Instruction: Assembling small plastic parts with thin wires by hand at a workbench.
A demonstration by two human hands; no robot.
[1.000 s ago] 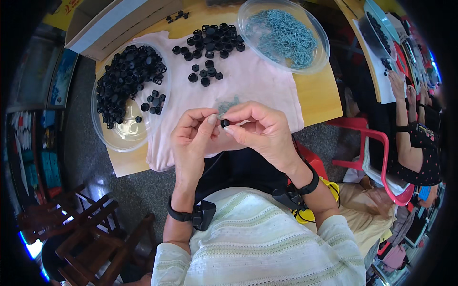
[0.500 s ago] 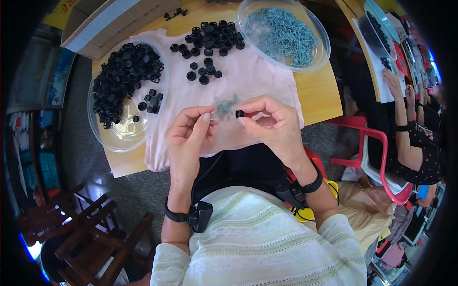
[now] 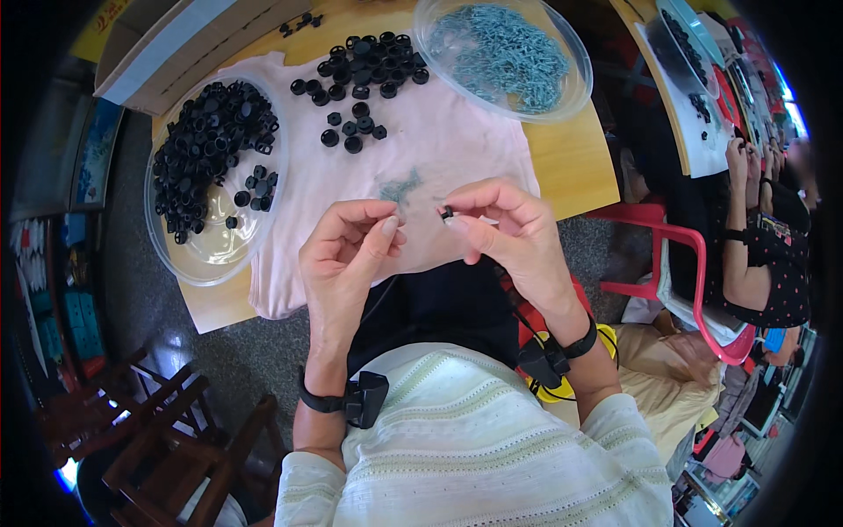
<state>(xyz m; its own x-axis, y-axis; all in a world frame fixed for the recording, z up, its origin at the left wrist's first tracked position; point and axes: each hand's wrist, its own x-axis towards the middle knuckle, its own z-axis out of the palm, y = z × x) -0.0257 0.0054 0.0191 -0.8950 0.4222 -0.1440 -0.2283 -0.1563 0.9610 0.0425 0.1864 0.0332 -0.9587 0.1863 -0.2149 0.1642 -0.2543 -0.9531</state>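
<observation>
Over the pink cloth (image 3: 448, 145) I hold both hands up, a short gap between their fingertips. My left hand (image 3: 345, 249) is closed in a pinch on a thin silvery screw, mostly hidden by the thumb and fingers. Between thumb and forefinger, my right hand (image 3: 518, 235) grips a small black plastic cap (image 3: 448, 212). A small heap of loose screws (image 3: 399, 187) lies on the cloth just beyond my fingertips. Farther off sit a cluster of black caps (image 3: 353, 132) and a larger group of black ring-shaped caps (image 3: 373, 66).
At the left, a clear round tub (image 3: 224, 270) holds many black parts. Another clear tub (image 3: 581, 92), full of bluish screws, stands at the far right. A cardboard box (image 3: 189, 53) is at the far left. A red plastic chair (image 3: 698, 290) and another person's arm (image 3: 736, 224) are on the right.
The black cap has turned between my right fingertips. My left hand stays pinched, with less of the screw showing. The view has shifted slightly, so the table's contents appear farther left and higher.
</observation>
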